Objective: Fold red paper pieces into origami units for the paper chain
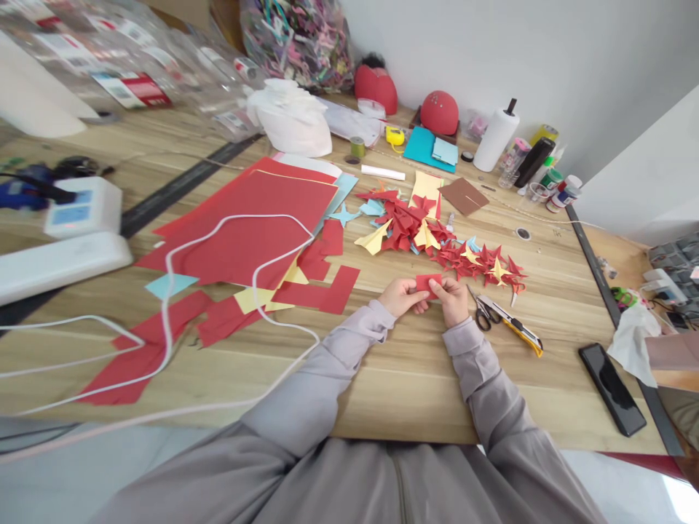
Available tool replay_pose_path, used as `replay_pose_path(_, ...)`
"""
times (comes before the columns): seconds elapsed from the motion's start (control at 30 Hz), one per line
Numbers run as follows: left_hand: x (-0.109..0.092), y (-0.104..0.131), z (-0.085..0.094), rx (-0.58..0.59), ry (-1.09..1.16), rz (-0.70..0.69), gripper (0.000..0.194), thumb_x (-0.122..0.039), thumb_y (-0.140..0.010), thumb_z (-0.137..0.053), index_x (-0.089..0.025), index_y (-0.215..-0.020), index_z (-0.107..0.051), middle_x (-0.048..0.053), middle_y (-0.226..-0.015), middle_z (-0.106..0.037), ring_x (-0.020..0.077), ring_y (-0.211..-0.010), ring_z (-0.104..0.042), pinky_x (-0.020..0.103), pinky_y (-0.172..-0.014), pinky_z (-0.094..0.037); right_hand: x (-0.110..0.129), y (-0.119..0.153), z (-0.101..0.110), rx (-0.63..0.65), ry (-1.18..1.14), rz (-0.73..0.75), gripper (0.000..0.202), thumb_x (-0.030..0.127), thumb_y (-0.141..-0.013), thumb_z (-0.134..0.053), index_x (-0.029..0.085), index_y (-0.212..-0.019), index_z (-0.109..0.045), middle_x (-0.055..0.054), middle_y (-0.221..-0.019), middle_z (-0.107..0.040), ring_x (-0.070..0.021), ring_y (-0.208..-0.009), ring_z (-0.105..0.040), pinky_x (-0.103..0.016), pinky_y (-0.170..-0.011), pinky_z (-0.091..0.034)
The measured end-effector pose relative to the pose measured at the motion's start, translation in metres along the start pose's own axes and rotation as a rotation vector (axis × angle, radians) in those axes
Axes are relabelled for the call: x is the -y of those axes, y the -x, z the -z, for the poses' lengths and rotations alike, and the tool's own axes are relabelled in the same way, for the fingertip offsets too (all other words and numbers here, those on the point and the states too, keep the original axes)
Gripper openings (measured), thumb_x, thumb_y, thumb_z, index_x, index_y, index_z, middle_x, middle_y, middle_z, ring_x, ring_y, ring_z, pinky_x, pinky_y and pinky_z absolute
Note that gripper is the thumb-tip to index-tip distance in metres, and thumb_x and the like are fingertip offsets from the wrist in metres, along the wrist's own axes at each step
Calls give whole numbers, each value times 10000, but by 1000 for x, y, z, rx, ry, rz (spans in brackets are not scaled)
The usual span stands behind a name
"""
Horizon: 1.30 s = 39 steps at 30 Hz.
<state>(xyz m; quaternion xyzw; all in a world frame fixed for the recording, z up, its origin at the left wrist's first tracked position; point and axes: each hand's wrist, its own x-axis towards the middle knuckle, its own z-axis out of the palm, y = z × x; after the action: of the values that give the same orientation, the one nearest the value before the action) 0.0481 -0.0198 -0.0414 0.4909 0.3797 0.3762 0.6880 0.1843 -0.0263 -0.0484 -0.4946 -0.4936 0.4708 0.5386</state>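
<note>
Between my two hands is a small piece of red paper (427, 285), held up just above the table near its front middle. My left hand (403, 298) pinches its left side with thumb and fingers. On the right side, my right hand (452, 300) grips it with the thumb pressed on its face. The fingers behind the paper are partly hidden. Just beyond lies a heap of folded red paper shapes (404, 225), with yellow and light blue ones among them. Black-handled scissors (486, 314) and a yellow utility knife (516, 325) rest right of my right hand.
Large red sheets (256, 218) and red offcuts (341, 290) lie to the left, crossed by a white cable (167, 291). A black phone (611, 389) is at the right edge. Bottles (565, 195) and a white roll (496, 138) stand at the back.
</note>
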Motion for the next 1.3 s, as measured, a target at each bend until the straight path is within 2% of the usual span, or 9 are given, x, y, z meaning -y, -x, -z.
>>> replay_pose_path(0.23,0,0,1,-2,19,-1,296,-345,-602,-704,-79,-589,-573,43,-484,-628,112,-394,-563,231,-427,-473,-2,-2,1,-58,-47,19,351,375,-689,-624,159,-478,-445,69,-451,-363,-47,-444,-300,-206,-448,-250)
replay_pose_path(0.4,-1,-1,-1,-51,63,12,298,-345,-580,-718,-82,-642,-595,38,-496,-635,119,-411,-573,233,-434,-478,-3,-3,1,-65,-8,-31,358,435,-676,-618,168,-502,-455,56,-455,-446,-61,-427,-371,-211,-443,-310)
replay_pose_path(0.57,3,-2,-2,-87,27,-9,279,-327,-590,-714,-78,-686,-633,35,-528,-644,106,-449,-581,229,-490,-494,1,1,-2,16,50,-24,362,463,-697,-588,178,-518,-455,33,-453,-507,-81,-424,-438,-219,-434,-355)
replay_pose_path(0.9,4,-2,-2,-37,64,7,298,-335,-578,-722,-78,-692,-623,43,-546,-650,118,-454,-582,239,-481,-491,6,2,-4,66,77,-13,404,498,-735,-524,188,-501,-412,48,-412,-459,-67,-382,-392,-218,-400,-325)
replay_pose_path(1.0,3,-2,-2,-33,52,2,284,-334,-595,-711,-70,-659,-627,51,-531,-643,113,-438,-571,239,-482,-486,5,2,-4,58,36,-17,386,482,-724,-550,186,-513,-420,43,-424,-480,-71,-391,-415,-218,-406,-335)
replay_pose_path(1.13,4,-2,-2,-64,42,-8,253,-310,-609,-705,-77,-635,-611,34,-502,-624,102,-414,-553,232,-461,-476,3,3,-5,109,-36,-33,340,440,-681,-619,191,-564,-420,51,-431,-489,-80,-388,-436,-220,-408,-347)
replay_pose_path(1.3,5,-4,0,18,107,15,246,-284,-611,-708,-76,-676,-594,39,-534,-639,116,-443,-583,240,-481,-488,-1,2,-3,18,49,-4,355,439,-712,-587,180,-531,-426,49,-437,-470,-66,-399,-403,-211,-416,-311)
